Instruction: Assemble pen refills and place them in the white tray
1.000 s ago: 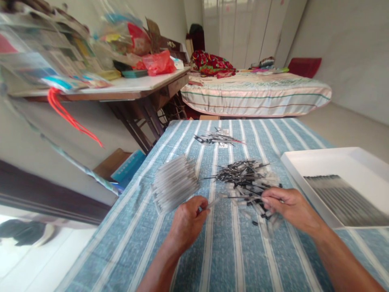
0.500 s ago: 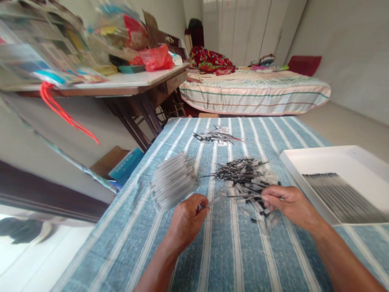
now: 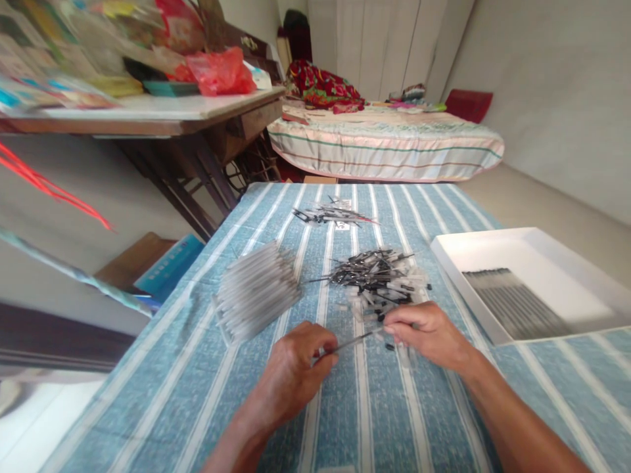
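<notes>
My left hand (image 3: 294, 370) is closed in a pinch on one end of a thin clear pen tube (image 3: 352, 341). My right hand (image 3: 424, 332) pinches the other end, where a dark refill part meets the tube. Both hands hover low over the blue striped tablecloth (image 3: 374, 420). Just beyond my right hand lies a loose pile of black and clear pen parts (image 3: 379, 279). A bundle of clear tubes (image 3: 254, 289) lies to the left of it, beyond my left hand.
A white tray (image 3: 493, 246) with a row of finished dark pens (image 3: 513, 305) sits at the right. A small heap of parts (image 3: 328, 213) lies farther back. Behind the table stand a cluttered desk (image 3: 162, 112) and a bed (image 3: 389, 141).
My hands have come together, the right one moving left off the pile, so that tube and refill part now meet. The view has shifted to the right and down.
</notes>
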Available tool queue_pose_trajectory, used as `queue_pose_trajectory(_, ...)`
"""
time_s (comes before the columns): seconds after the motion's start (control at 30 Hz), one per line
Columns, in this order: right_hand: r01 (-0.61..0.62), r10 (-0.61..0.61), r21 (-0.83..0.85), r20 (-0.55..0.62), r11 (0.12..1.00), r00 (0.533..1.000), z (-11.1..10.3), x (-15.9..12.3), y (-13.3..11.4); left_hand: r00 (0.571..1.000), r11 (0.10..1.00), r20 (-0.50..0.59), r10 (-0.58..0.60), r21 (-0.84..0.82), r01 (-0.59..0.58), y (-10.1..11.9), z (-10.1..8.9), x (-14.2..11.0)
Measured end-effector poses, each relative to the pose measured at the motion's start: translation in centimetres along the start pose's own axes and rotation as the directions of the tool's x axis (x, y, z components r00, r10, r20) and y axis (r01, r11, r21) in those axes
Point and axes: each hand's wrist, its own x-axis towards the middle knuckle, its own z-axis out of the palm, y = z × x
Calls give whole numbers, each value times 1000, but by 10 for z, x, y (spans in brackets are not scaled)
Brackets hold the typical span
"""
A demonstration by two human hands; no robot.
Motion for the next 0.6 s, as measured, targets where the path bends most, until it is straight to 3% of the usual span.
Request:
queue_pose_trajectory(0.17,157,-155,19,-94,987,983,25,-1,-20,999,978,34,4,-207,3,9,6,0)
queue_pose_trajectory(0.3,81,-59,115,-180,990,982,18,-4,-16,997,892,0,-82,-447,74,8,5,0)
queue_pose_trajectory(0.47,-169,169,-96,-12,981,986,-9,-5,0,983,675,31,-182,-723,148,2,7,-2)
queue_pose_trajectory(0.6,-195,226,-247,102,949,969,-12,-4,1,980,543,81,-180,-823,168,2,9,-3)
